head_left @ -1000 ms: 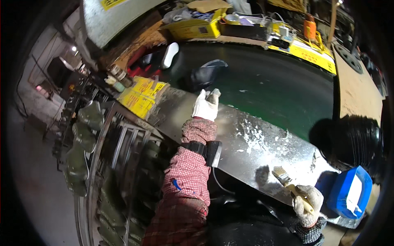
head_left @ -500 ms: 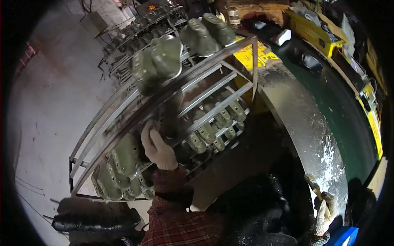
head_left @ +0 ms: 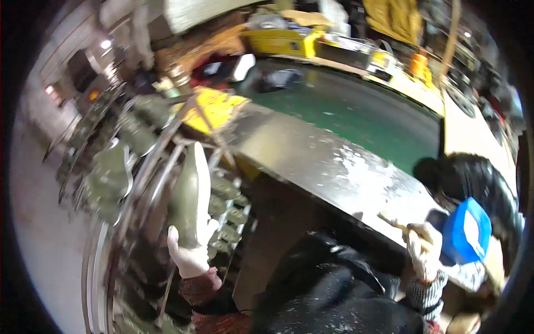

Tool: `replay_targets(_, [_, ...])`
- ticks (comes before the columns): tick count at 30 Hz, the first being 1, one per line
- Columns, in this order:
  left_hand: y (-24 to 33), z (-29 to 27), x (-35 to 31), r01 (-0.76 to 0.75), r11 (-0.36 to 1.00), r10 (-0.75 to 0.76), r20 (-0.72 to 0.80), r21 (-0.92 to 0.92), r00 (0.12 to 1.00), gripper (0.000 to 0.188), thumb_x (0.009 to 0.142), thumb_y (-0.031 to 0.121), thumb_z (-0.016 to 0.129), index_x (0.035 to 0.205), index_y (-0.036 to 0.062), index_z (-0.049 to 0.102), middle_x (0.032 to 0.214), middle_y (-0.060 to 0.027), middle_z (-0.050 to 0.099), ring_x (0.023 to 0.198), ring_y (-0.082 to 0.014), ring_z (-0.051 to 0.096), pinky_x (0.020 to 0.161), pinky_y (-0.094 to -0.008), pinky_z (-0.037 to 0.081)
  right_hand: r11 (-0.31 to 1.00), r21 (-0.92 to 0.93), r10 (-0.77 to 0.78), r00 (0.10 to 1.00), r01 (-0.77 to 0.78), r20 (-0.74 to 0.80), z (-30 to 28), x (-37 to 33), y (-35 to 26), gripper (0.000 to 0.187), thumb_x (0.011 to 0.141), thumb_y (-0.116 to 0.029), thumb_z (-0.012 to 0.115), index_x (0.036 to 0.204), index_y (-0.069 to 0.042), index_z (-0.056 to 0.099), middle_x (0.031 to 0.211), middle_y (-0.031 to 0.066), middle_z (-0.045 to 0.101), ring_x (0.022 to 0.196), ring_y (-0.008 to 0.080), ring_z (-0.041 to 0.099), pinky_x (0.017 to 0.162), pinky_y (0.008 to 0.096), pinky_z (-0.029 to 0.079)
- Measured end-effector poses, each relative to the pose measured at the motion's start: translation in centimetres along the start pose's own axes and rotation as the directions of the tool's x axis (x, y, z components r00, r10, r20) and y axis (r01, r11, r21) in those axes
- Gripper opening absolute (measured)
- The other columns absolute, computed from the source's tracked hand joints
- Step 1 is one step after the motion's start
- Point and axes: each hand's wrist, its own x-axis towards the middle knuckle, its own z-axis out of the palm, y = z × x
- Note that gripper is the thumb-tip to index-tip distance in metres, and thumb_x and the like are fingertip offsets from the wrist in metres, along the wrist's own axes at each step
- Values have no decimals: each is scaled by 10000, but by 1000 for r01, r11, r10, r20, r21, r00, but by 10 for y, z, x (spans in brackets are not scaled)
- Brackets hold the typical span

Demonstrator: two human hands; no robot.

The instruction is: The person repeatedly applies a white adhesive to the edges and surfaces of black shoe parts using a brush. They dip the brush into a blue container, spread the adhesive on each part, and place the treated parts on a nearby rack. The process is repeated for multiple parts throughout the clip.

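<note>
My gloved left hand (head_left: 192, 253) is closed round one end of an olive-green shoe last (head_left: 186, 195). The last stands nearly upright, its pale sole side turned to the right. Beside it is a metal rack (head_left: 153, 147) with several similar green lasts (head_left: 225, 214) on its bars. My gloved right hand (head_left: 424, 250) is closed on a small brush (head_left: 392, 220), at the near edge of the metal-topped bench (head_left: 311, 161). The brush tip points left over the white-smeared surface. Its handle is mostly hidden by my fingers.
A blue container (head_left: 467, 231) stands just right of my right hand. Beyond the bench runs a dark green belt (head_left: 361, 122), with a yellow box (head_left: 278, 43) on its far side. A yellow sheet (head_left: 214, 108) lies at the bench's far left end.
My left hand has come up from inside the rack and now holds a shoe last. The view has swung right, bringing more of the bench and the blue container in. The right hand keeps the brush.
</note>
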Motion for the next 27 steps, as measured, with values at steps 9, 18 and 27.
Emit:
replay_targets(9, [-116,128,-11,667,745,-544,585,8,601,760,942,525,517,1410,-66,420,1249,-344,566,1020,-456,623,742,-532,588,706,-691,-449,657,-154,-605,-207,-42,58,191,971,-137,616,1074,1,699,931,95,688,770,142,626,689,250,496])
replay_targets(18, [-178,108,-49,868,483,-803,336,-116,492,762,919,491,577,1395,-80,412,1263,-368,515,1030,-523,586,869,-604,578,801,-123,411,687,-586,-599,-222,-59,105,279,924,-320,690,964,-45,715,757,48,660,715,127,606,648,284,471])
replay_targets(27, [-163,65,-43,958,262,-954,184,115,238,966,809,869,417,1143,-17,606,868,-180,701,557,-281,673,400,-351,508,918,356,338,812,-174,-476,-119,-33,17,178,981,-108,561,1048,1,685,940,81,710,808,130,664,714,227,523])
